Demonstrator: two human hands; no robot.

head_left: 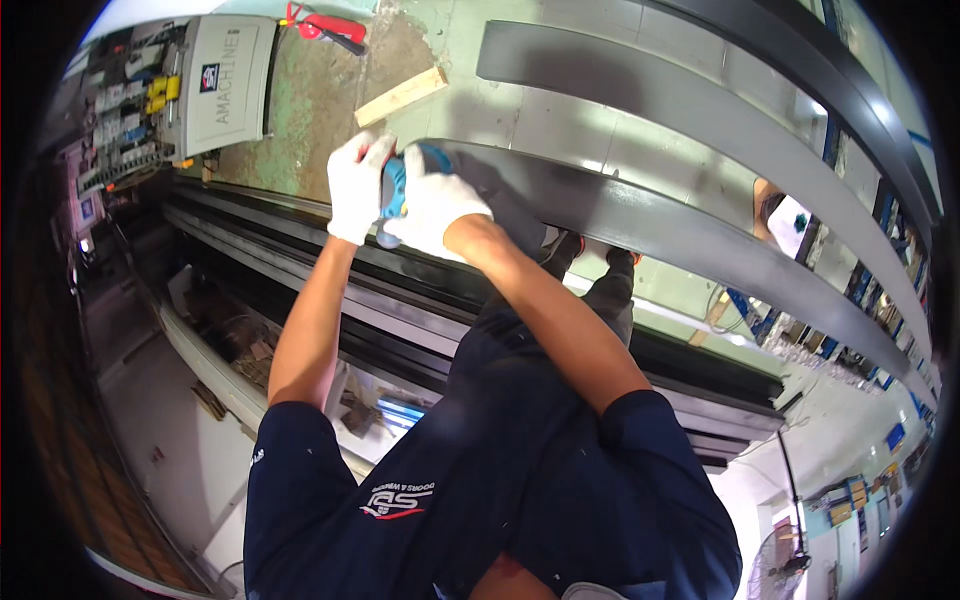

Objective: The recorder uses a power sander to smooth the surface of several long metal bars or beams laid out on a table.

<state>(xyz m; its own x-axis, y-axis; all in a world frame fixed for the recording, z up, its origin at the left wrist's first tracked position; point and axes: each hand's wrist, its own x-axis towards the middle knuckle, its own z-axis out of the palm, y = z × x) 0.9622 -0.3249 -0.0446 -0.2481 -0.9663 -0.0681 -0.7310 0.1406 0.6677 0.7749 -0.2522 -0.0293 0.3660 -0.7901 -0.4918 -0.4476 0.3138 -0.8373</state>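
My left hand point(356, 188) and my right hand point(432, 207), both in white knit gloves, are close together around a blue hand-held tool point(394, 188). My right fingers wrap its body from the right. My left fingers curl against its left side, their tips partly hidden. The tool has a rounded grey end low between my wrists; its exact kind is covered by the gloves. Just beyond my right hand begins a long grey metal bar point(640, 213), which runs off to the right. Whether the tool touches the bar is hidden.
A second grey bar point(620, 90) and a black one point(850, 75) lie beyond. Dark metal profiles point(400, 290) are stacked beneath my forearms. A wooden block point(402, 97), a red fire extinguisher point(330, 28) and a pale machine cabinet point(228, 85) stand farther off. A fan point(780, 560) is at lower right.
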